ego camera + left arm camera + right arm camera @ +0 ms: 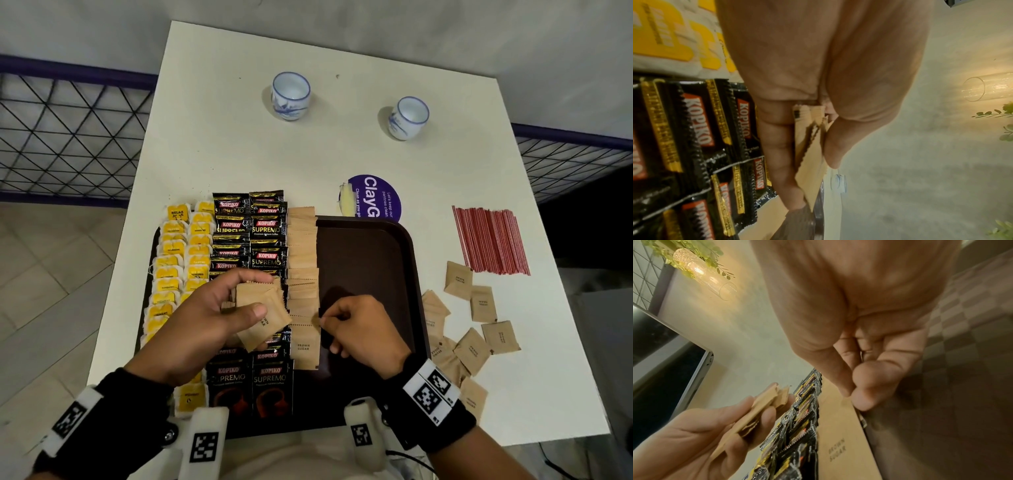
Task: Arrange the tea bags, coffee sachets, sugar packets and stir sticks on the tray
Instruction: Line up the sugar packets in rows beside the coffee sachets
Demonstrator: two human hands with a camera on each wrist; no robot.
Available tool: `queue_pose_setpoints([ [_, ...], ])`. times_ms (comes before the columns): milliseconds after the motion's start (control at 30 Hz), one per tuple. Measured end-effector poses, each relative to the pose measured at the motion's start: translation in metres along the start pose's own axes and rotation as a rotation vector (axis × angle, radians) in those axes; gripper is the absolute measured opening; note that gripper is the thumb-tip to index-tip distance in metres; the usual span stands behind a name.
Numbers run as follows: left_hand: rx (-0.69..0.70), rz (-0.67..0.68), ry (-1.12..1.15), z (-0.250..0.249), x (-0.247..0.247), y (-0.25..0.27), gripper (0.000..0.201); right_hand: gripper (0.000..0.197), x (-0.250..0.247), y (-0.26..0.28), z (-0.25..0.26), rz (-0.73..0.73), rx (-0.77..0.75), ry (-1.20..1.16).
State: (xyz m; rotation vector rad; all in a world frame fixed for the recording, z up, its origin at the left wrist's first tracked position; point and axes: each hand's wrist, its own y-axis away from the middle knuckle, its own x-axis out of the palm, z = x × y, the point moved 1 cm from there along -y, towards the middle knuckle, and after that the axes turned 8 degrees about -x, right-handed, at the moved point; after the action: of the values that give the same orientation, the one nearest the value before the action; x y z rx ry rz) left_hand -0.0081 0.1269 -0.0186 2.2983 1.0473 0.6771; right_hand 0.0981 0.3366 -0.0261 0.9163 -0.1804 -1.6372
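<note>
The left hand covers part of the black Kopiko coffee sachets and grips a small fanned stack of tan paper brown-sugar packets between thumb and fingers. At its 3 o'clock, the right hand pinches the corner of the nearest packet in the tan sugar column on the dark brown plastic tray. Yellow-tagged tea bags fill the tray's 9 o'clock side; red stir sticks lie off it at 2 o'clock.

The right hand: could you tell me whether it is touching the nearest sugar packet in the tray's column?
Touching. In the right wrist view, the right hand pinches the top corner of the sugar packet between thumb and forefinger, no gap visible.
</note>
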Motion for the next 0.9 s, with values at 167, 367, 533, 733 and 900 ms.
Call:
queue_pose_setpoints([
  [167,0.013,0.006,0.000,0.001,-0.002,0.000,0.039,0.015,0.000,-0.002,0.003,-0.011,-0.008,0.000],
  [367,0.020,0.009,-0.011,0.002,-0.003,0.000,0.039,0.015,0.000,-0.004,0.003,-0.020,-0.010,-0.004],
  [533,0.026,0.011,-0.016,0.001,-0.003,0.000,0.038,0.015,0.002,-0.007,0.001,-0.043,-0.024,0.014],
  [733,0.015,0.015,0.026,-0.002,0.002,0.000,0.035,0.018,0.001,-0.007,0.006,-0.126,-0.067,-0.005],
  [900,0.047,-0.024,0.062,-0.009,0.014,-0.004,0.027,0.017,-0.003,0.001,0.024,-0.126,-0.233,-0.221],
])
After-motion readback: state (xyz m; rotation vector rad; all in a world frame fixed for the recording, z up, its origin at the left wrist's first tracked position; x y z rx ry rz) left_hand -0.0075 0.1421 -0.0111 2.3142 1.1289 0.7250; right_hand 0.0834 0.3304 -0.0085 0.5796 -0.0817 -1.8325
